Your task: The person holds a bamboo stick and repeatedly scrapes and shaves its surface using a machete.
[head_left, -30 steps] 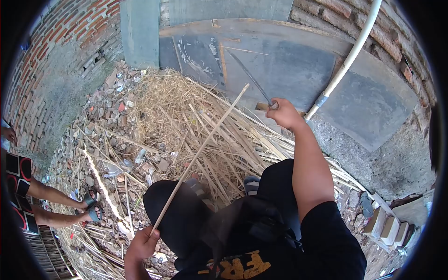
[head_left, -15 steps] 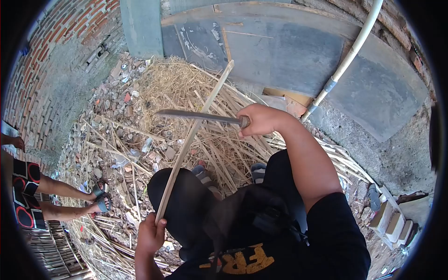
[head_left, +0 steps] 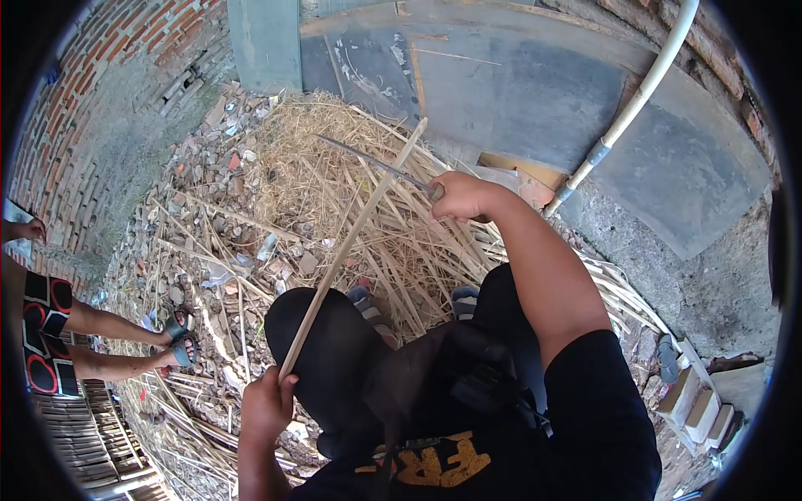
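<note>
My left hand (head_left: pixel 267 405) is closed around the lower end of a long, pale bamboo strip (head_left: pixel 348 242). The strip slants up and away from me, passing over my dark-clad knee. In my closed right hand (head_left: pixel 464 197) is the handle of a machete (head_left: pixel 366 157). Its blade points left and crosses the strip near the far end, seen nearly edge-on as a thin dark line. Whether the blade touches the strip I cannot tell. Beneath both lies a heap of split bamboo strips (head_left: pixel 401 271), with straw-like shavings (head_left: pixel 305 138) beyond it.
At the left stands another person (head_left: pixel 125 326) in patterned shorts and sandals. Rubble (head_left: pixel 225 175) covers the ground beside a brick wall (head_left: pixel 100 108). Grey panels (head_left: pixel 535 100) and a pale pole (head_left: pixel 626 117) are ahead. Several blocks (head_left: pixel 702 409) lie at the right.
The machete blade has turned from showing its broad side to nearly edge-on, its tip now farther up and right. My left hand keeps its hold on the strip. The view has shifted slightly.
</note>
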